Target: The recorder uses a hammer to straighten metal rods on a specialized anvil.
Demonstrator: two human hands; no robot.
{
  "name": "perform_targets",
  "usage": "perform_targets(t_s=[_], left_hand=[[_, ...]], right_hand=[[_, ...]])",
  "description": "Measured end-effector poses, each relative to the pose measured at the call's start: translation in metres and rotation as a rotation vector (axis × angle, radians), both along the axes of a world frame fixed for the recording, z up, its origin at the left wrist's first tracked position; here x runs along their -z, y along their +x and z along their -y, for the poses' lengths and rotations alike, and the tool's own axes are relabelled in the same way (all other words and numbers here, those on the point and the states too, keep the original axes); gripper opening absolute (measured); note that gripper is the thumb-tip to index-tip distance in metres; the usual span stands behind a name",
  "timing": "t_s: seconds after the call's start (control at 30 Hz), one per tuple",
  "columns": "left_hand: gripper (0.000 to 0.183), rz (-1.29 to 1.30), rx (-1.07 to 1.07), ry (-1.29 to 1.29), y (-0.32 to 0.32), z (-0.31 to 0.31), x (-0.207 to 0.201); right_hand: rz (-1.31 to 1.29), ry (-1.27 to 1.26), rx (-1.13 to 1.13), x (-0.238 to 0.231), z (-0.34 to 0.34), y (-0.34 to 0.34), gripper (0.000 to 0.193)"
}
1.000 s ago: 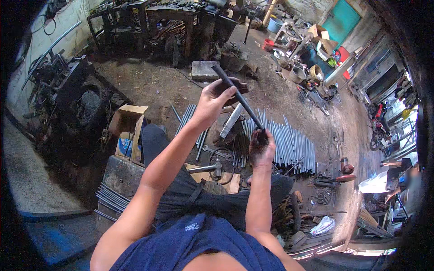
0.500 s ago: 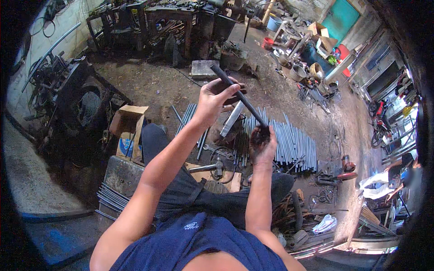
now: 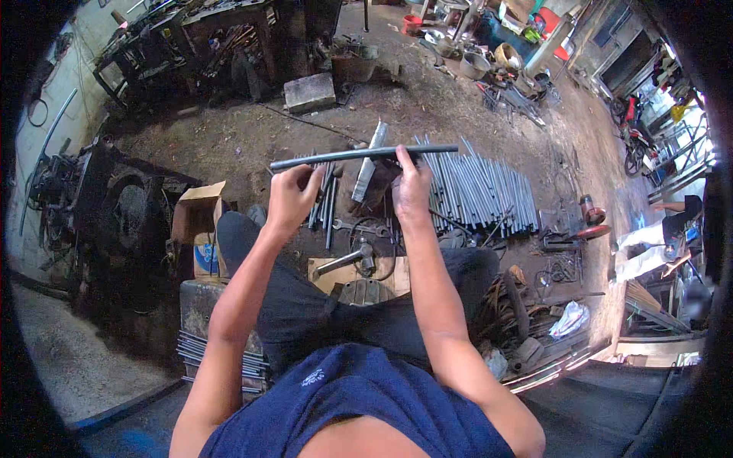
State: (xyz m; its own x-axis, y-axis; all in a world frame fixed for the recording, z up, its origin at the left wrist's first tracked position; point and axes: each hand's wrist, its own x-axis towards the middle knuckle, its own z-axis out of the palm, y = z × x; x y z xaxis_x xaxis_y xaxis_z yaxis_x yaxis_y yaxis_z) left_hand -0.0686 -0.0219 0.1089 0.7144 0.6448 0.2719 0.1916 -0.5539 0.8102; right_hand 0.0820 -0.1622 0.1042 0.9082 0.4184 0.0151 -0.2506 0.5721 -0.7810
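A dark metal rod (image 3: pixel 351 156) is held up at twelve o'clock from the middle of the view, its ends pointed to nine and just above three o'clock. It is grasped toward its three o'clock end by the right hand (image 3: pixel 412 191), the thumb being pressed across it. Near its nine o'clock end it is met by the left hand (image 3: pixel 292 202); the fingers there are curled, but how tightly they are clenched cannot be told, since the contact is partly hidden.

Behind the rod, a silvery bar (image 3: pixel 362 182) is partly covered. At two o'clock, a broad row of grey rods (image 3: pixel 485 191) is laid on the floor (image 3: pixel 221 141). A hammer (image 3: pixel 366 258) is seen near the centre, over a flat brown sheet (image 3: pixel 393 278). An open cardboard box (image 3: pixel 206 258) is set at nine o'clock, a pale block (image 3: pixel 309 93) at eleven, and more thin rods (image 3: pixel 221 355) are stacked at eight.
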Motion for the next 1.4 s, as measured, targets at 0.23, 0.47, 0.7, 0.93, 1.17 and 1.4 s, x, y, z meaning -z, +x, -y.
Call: perform_targets(t_s=[0.23, 0.47, 0.7, 0.93, 1.17, 1.4], left_hand=[[0.027, -0.442, 0.298, 0.405, 0.022, -0.058, 0.032], [0.04, -0.571, 0.169, 0.087, 0.035, -0.102, 0.087], [0.056, -0.57, 0.106, 0.079, 0.086, -0.112, 0.162], [0.048, -0.742, 0.068, -0.049, 0.077, -0.12, 0.185], [0.046, -0.816, 0.075, -0.037, 0.076, -0.125, 0.213], [0.044, -0.834, 0.052, -0.104, 0.082, -0.124, 0.218]], right_hand=[[-0.02, -0.184, -0.113, 0.067, -0.046, 0.011, 0.014], [-0.393, -0.345, -0.708, 0.143, -0.06, 0.037, 0.018], [-0.853, -0.803, -0.193, 0.464, 0.007, 0.027, 0.012], [-1.012, -1.024, -0.328, 0.562, -0.005, -0.077, 0.026], [-0.806, -1.346, -0.305, 0.58, -0.047, -0.103, 0.034], [-0.66, -1.587, -0.266, 0.599, -0.065, -0.096, 0.039]])
